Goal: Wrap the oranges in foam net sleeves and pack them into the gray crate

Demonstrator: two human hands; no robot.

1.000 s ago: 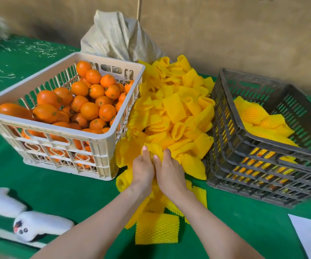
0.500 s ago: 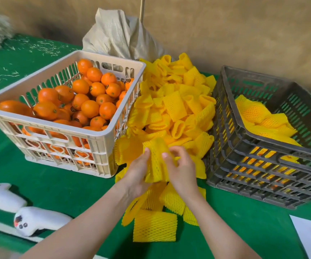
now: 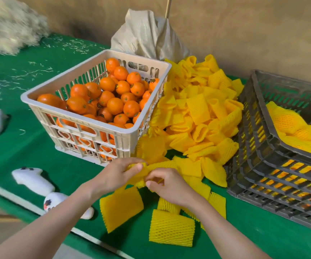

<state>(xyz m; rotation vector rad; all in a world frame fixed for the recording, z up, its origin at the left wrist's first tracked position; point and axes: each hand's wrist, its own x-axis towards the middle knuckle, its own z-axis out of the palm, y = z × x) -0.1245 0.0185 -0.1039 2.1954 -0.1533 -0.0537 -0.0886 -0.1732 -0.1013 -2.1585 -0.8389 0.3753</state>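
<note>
1. A foam net sleeve [image 3: 156, 168] is held between both hands just above the green cloth [image 3: 20, 146]. It is pulled flat and sideways.
2. The left hand [image 3: 117, 176] is closed on the sleeve's left end, which is pinched between thumb and fingertips. The right hand [image 3: 171, 186] is curled, and the sleeve's right end is pinched in its fingers.
3. Directly below the hands, 2 flat sleeves [image 3: 121, 208] are laid on the cloth apart from the rest. More sleeves are partly covered by the right forearm.
4. Just behind the hands, the sleeve pile [image 3: 197, 113] is heaped between the 2 crates and touches both. The sleeves in it are too many and too overlapped to be counted.
5. To the left of the pile, 1 white crate [image 3: 126, 139] is filled with bare oranges [image 3: 115, 105]. More than 20 can be seen on top, and others show through the slotted walls.
6. To the right, the gray crate [image 3: 259, 161] is seen. At least 3 wrapped oranges [image 3: 285, 118] are visible inside, against its near wall. It appears to be nested in other gray crates, whose number cannot be told.
7. At the left edge of the cloth, 3 white plastic objects [image 3: 33, 179] are laid. The nearest is partly hidden by the left forearm.
8. Behind the white crate, 1 beige sack [image 3: 147, 38] is propped, with 1 thin stick [image 3: 167, 6] rising behind it.
9. In the far left corner, a heap of pale fibres [image 3: 7, 25] is seen, and loose strands are scattered over the cloth.
</note>
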